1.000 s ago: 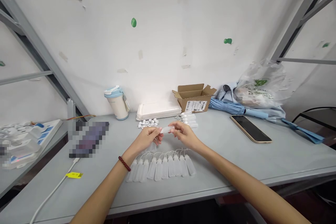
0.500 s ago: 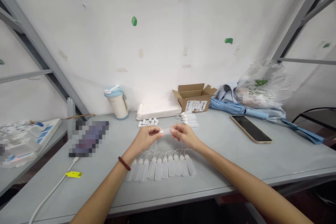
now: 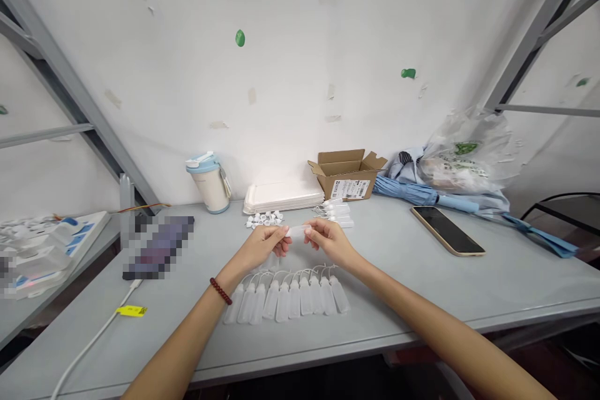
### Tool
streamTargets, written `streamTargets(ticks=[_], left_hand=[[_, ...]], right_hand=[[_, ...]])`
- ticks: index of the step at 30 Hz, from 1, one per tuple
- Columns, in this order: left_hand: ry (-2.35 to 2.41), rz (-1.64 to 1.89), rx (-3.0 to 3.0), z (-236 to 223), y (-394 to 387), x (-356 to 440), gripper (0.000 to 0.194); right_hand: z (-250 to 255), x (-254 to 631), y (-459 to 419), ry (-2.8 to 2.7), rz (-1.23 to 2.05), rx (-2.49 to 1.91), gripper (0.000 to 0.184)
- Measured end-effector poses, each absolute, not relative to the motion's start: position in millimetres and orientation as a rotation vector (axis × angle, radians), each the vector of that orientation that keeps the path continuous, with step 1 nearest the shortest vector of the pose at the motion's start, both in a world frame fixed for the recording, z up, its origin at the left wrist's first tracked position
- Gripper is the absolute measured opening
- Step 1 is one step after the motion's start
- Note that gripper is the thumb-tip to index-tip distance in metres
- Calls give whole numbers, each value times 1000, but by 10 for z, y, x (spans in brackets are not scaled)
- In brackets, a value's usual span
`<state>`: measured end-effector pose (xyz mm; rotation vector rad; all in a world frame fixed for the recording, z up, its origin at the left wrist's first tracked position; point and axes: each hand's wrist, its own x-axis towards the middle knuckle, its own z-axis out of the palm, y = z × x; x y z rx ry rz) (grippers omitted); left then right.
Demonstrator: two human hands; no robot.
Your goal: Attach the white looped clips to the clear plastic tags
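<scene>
Between my two hands, above the grey desk, is a small translucent plastic bottle (image 3: 297,232) lying sideways. My left hand (image 3: 265,244) pinches its left end, and the fingertips cover that end. At the other end, the thumb and fingers of my right hand (image 3: 329,239) are closed on the bottle. Nearer to me lies a row of several similar translucent bottles (image 3: 294,300), with thin white loops at their necks. Small white caps (image 3: 265,219) sit in a loose pile beyond my left hand. More bottles with loops (image 3: 336,209) lie stacked beyond my right hand.
Along the wall stand a cream tumbler (image 3: 209,182), a stack of white trays (image 3: 284,197) and an open cardboard box (image 3: 347,176). A blue umbrella (image 3: 407,190), a plastic bag (image 3: 469,156) and a phone (image 3: 447,230) lie right. A white cable (image 3: 94,340) runs along the left.
My left hand's fingers have curled further around the left end of the bottle, and its thumb has tilted upward. The right hand stays nearly in place. The bottles on the desk have not moved.
</scene>
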<state>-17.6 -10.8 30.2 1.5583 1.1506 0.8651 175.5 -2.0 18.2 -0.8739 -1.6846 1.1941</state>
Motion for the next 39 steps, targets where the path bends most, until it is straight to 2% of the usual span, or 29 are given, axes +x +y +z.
streamTargets(ticks=[13,21,32,39], left_hand=[[1160,884,1760,373,-186,-128,33],[1200,900,1969,393,-237,-118,28],[1251,931,2087,352,-224,-110,23],[1400,1004,2136,305,-111,-228,23]], right_hand=[[164,1761,-24,-1636,1235,-956,31],[120,1748,7,-1428,1497,-929,34],[141,1752,-3,-1278,1698,-937,42],[237,1839,112,-1310,1453,-916,37]])
